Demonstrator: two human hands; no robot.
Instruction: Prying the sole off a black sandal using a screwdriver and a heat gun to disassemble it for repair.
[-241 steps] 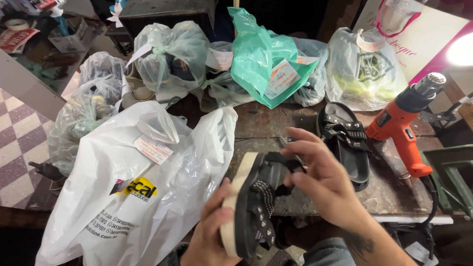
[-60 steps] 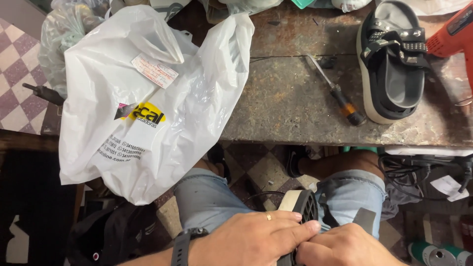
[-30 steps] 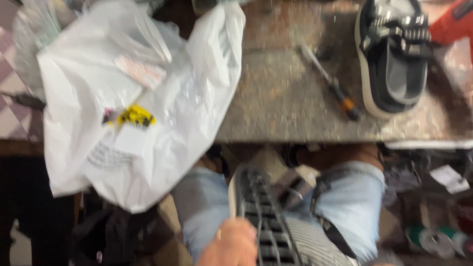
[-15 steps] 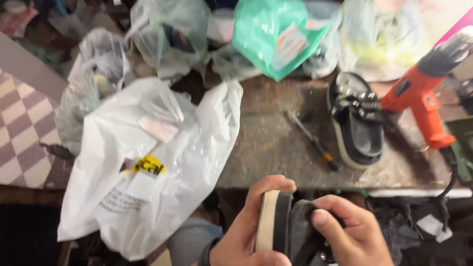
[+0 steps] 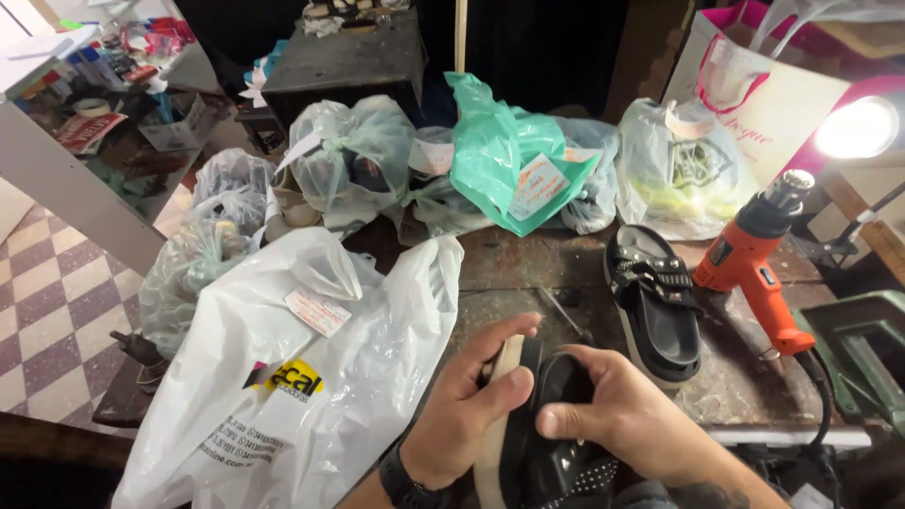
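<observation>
two black platform sandals show: one sandal [image 5: 533, 424] sits low at the bench's near edge, gripped on its pale sole edge by the left hand [image 5: 467, 405], fingers curled around it, while the right hand [image 5: 613, 410] clasps its black upper from the other side, thumb pressed on. the second sandal [image 5: 655, 306] lies flat on the worn workbench [image 5: 528, 269], just beside one orange heat gun [image 5: 759, 264]. one screwdriver [image 5: 566, 316] lies between the hands and that sandal. one large white plastic bag [image 5: 292, 377] sprawls over the bench's left side, close against the left hand. behind, one green bag [image 5: 504, 160] stands among several clear knotted bags; i cannot count those exactly.
</observation>
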